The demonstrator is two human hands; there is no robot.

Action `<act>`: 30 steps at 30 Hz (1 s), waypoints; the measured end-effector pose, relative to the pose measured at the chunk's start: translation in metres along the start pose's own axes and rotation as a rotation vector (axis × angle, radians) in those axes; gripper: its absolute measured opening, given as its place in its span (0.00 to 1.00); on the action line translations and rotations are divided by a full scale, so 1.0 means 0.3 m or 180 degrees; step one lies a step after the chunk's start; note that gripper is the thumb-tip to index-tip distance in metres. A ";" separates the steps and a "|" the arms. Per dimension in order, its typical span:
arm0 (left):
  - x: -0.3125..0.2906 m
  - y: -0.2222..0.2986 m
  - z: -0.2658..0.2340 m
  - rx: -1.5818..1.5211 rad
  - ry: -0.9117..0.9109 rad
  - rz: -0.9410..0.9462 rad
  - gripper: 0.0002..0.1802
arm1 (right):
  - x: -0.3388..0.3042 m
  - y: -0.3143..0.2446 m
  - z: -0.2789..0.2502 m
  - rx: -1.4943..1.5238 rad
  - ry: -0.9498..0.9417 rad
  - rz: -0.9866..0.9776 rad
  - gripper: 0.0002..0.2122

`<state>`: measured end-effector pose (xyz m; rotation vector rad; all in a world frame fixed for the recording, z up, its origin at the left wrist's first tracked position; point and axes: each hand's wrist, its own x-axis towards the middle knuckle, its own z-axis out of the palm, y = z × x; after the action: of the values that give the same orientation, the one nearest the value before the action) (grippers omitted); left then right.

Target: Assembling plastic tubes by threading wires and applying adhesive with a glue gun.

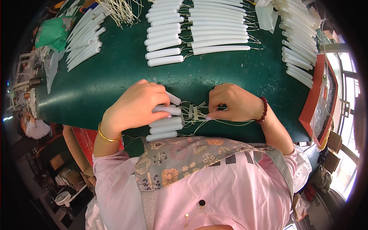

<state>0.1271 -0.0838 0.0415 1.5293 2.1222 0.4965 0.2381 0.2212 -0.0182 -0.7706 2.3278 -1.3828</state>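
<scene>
Dark green, glossy tabletop (245, 73), with a loose cluster of thin, pale wires (195, 113) near its front edge.
Left of the wires, the left hand (140, 103) curls nearly closed, gripping a short, smooth white cylinder (171, 110) between thumb and fingers; right of the wires, the right hand (233, 102) is bent inward, thumb and forefinger pinching strands. Beyond the wires lie rows of long white tubes (220, 33).

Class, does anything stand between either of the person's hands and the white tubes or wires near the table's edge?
Nothing visible does: the left hand grips a white tube, and the right hand pinches thin wires, with no other thing showing in between.
</scene>
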 end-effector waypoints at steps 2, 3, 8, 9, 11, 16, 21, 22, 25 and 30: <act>0.006 -0.009 0.005 -0.0056 -0.0105 -0.0172 0.13 | 0.002 0.007 -0.004 -0.0083 -0.0087 -0.0353 0.08; 0.010 -0.011 0.007 -0.0111 -0.0214 -0.0333 0.13 | 0.003 0.004 -0.003 -0.0099 -0.0093 -0.0074 0.09; 0.030 -0.028 0.021 0.0242 0.0332 -0.0307 0.13 | 0.013 -0.026 0.037 -0.0418 0.0274 0.0284 0.10; 0.029 -0.033 0.030 0.0278 0.0296 -0.0327 0.14 | 0.014 -0.040 0.048 -0.0864 0.0418 0.0093 0.10; 0.034 -0.046 0.039 0.0290 0.0256 -0.0231 0.14 | 0.012 -0.039 0.066 -0.1387 0.0672 -0.0127 0.12; 0.033 -0.034 0.038 0.0133 0.0769 -0.0408 0.14 | 0.027 -0.007 0.022 -0.1706 0.1229 0.0067 0.14; 0.053 -0.037 0.009 0.0599 0.1255 -0.0727 0.16 | 0.018 0.015 -0.045 -0.1960 0.1567 0.0450 0.15; 0.059 -0.035 0.008 0.0757 0.1376 -0.0586 0.17 | 0.006 0.023 -0.063 -0.1977 0.1573 0.0459 0.15; 0.173 0.008 0.034 0.0458 0.1515 -0.0191 0.18 | -0.029 0.053 -0.120 -0.2068 0.1441 0.0355 0.08; 0.389 -0.013 0.122 0.0430 0.1412 0.0480 0.15 | -0.067 0.051 -0.188 -0.0668 0.1663 0.0637 0.08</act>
<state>0.1139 0.0265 -0.0099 1.7968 2.4171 0.8252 0.2201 0.2790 -0.0047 -0.2240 2.8864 -1.3893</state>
